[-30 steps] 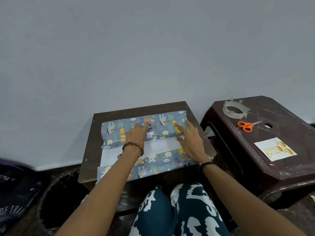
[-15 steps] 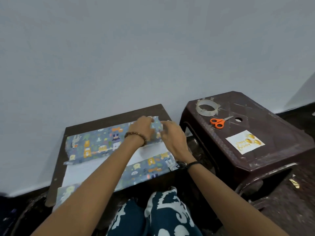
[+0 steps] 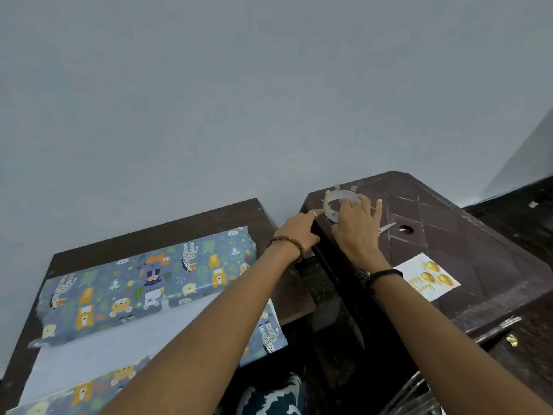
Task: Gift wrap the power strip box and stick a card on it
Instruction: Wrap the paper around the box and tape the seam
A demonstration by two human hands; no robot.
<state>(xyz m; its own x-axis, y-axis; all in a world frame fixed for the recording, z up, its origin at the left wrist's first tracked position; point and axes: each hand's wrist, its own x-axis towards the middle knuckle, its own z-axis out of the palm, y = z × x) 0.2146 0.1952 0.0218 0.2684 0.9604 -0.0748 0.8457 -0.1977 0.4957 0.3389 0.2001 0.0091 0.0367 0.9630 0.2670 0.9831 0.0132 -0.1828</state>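
Both hands [image 3: 356, 232] on tape roll [image 3: 339, 204], plastic stool [image 3: 478, 235]; half-wrapped box [image 3: 143, 280] left.

scissors [image 3: 387, 227] beside tape roll [image 3: 338, 202], card [image 3: 426, 280] nearer

I see two supports side by side against the wall. On the left, a dark wooden table [image 3: 167, 226] carries the partly wrapped box [image 3: 143, 283], lying on its sheet of animal-print wrapping paper [image 3: 98, 348], whose white underside faces up. On the right, a dark brown plastic stool [image 3: 466, 235] holds a roll of clear tape [image 3: 332, 202], a birthday card [image 3: 426, 280] and what I take to be scissors [image 3: 387, 227], mostly hidden.
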